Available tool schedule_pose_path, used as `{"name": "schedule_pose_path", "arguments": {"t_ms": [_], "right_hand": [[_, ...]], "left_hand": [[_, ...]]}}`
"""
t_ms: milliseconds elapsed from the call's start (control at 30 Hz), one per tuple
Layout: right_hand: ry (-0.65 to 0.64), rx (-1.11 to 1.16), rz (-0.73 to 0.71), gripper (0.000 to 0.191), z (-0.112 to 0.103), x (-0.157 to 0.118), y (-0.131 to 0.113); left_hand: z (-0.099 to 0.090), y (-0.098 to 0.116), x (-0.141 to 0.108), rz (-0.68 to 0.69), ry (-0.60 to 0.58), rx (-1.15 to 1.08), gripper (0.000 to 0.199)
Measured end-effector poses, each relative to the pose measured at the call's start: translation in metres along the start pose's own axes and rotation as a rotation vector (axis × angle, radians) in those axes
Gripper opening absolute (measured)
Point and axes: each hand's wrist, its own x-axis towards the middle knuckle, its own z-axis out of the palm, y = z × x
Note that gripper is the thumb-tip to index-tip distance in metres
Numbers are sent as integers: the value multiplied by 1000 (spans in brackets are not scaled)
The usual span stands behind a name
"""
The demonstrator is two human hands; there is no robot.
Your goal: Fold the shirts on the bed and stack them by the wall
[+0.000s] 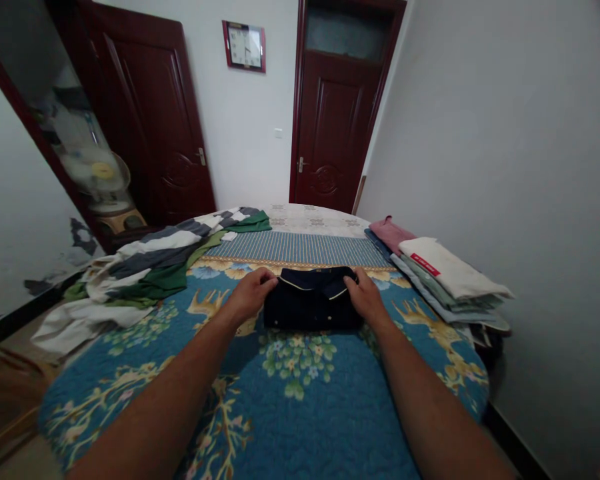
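Note:
A folded dark navy polo shirt (310,307) lies in the middle of the table, its collar with pale trim at the far side. My left hand (254,291) pinches the shirt's far left corner beside the collar. At the far right corner, my right hand (364,293) grips the cloth with thumb and fingers closed. Both forearms reach in from the near edge, one on each side of the shirt.
The round table wears a blue floral cover (300,427). Rumpled striped and green clothes (155,260) spread along its left side. A stack of folded clothes (445,273) sits on the right, near the wall. Two dark red doors (330,127) stand beyond.

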Motion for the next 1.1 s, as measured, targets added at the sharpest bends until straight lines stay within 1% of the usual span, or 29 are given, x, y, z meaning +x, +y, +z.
{"name": "schedule_pose_path", "arguments": {"t_ms": [67, 100, 167, 267, 300, 367, 500, 533, 633, 667, 700, 767, 800, 900, 967, 1033, 1100], "right_hand": [[-7, 9, 87, 24, 3, 1, 5], [-22, -2, 121, 23, 7, 1, 8], [-43, -18, 157, 20, 14, 1, 13], [-28, -13, 154, 20, 23, 0, 18], [-23, -10, 152, 21, 25, 0, 18], [-16, -16, 148, 22, 26, 0, 18], [4, -13, 131, 24, 24, 0, 17], [4, -2, 126, 25, 24, 0, 17], [1, 34, 117, 29, 23, 0, 16], [9, 47, 112, 30, 24, 0, 17], [20, 63, 100, 31, 24, 0, 17], [24, 97, 57, 36, 24, 0, 18], [13, 107, 33, 37, 25, 0, 19], [-35, 88, 11, 30, 24, 0, 20], [-47, 44, 31, 27, 22, 3, 20], [-66, -9, 61, 27, 21, 8, 18], [-93, -64, 100, 30, 21, 15, 16]], "left_hand": [[5, -3, 4, -102, 37, -59, 26], [9, -5, 5, -162, 31, -81, 28], [15, -12, 6, -244, -38, -109, 32], [21, -23, 8, -263, -171, -133, 27], [23, -27, 8, -271, -189, -143, 24], [25, -32, 9, -285, -167, -132, 20], [26, -33, 10, -274, -50, -37, 14], [26, -32, 11, -264, -22, -30, 17], [26, -25, 13, -195, 22, -93, 43], [27, -23, 15, -175, 23, -143, 48], [27, -22, 17, -169, 21, -201, 49], [29, -20, 21, -178, 3, -285, 45], [30, -20, 23, -179, -15, -289, 43], [33, -21, 28, -147, -123, -173, 33], [34, -23, 30, -142, -154, -84, 27], [35, -25, 31, -139, -126, -19, 24], [38, -26, 30, -117, -50, 68, 21]]}}
